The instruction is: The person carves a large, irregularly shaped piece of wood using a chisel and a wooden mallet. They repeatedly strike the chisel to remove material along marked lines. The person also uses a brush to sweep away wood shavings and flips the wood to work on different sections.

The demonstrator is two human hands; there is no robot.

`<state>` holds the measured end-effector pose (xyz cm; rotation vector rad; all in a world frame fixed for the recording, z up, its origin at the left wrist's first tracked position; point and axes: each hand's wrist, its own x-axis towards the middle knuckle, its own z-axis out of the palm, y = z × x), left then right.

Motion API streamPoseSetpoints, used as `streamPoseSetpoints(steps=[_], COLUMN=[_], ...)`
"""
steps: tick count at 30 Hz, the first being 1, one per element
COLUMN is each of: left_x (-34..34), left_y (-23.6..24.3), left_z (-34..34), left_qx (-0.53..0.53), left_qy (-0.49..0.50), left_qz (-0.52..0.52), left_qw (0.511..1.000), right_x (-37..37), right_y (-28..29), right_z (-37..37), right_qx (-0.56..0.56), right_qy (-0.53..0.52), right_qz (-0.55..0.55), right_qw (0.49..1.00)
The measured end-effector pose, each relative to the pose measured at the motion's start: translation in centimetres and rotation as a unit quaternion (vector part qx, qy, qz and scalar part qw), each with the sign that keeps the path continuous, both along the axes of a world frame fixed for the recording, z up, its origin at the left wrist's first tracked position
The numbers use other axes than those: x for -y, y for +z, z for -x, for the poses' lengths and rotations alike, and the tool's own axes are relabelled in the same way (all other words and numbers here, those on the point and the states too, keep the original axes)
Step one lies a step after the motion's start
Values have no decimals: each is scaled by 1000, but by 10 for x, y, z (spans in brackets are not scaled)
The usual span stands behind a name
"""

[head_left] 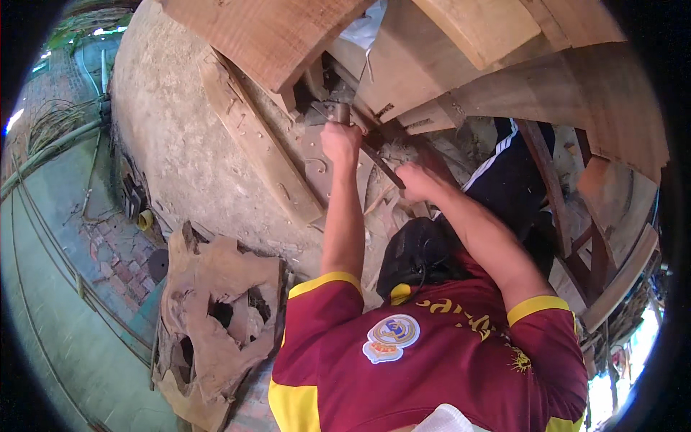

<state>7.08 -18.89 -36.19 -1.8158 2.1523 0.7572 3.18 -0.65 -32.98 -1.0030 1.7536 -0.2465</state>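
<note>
My left hand [340,140] is closed around a short round wooden handle [342,113] whose end sticks up past the fingers. What sits at the handle's lower end is hidden. To the right and nearer, my right hand [417,180] grips the end of a dark narrow bar [381,164], which slants up and left toward my left hand. I cannot tell whether the bar touches the left hand. Beneath both hands lies a flat greyish wooden board [314,155] with curled shavings on it.
A long pale timber [263,140] lies on the ground to the left. Big wooden panels [273,36] rise in front, with more boards [612,108] on the right. A gnarled wood slab [216,288] stands at the near left. My dark-trousered leg [507,176] stretches out at right.
</note>
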Motion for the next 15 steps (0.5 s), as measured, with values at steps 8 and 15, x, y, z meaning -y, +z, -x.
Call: streamPoseSetpoints(steps=[8, 15], left_x=[5, -7], left_y=[-40, -49], left_z=[3, -5], left_qx=[-37, -139], left_qy=[-129, -34], left_qz=[-34, -162], left_qw=[990, 976], right_x=[0, -4], right_y=[-19, -2], right_z=[-5, 5], right_qx=[0, 18], right_qy=[-157, -176], right_qz=[68, 25], right_qw=[985, 984])
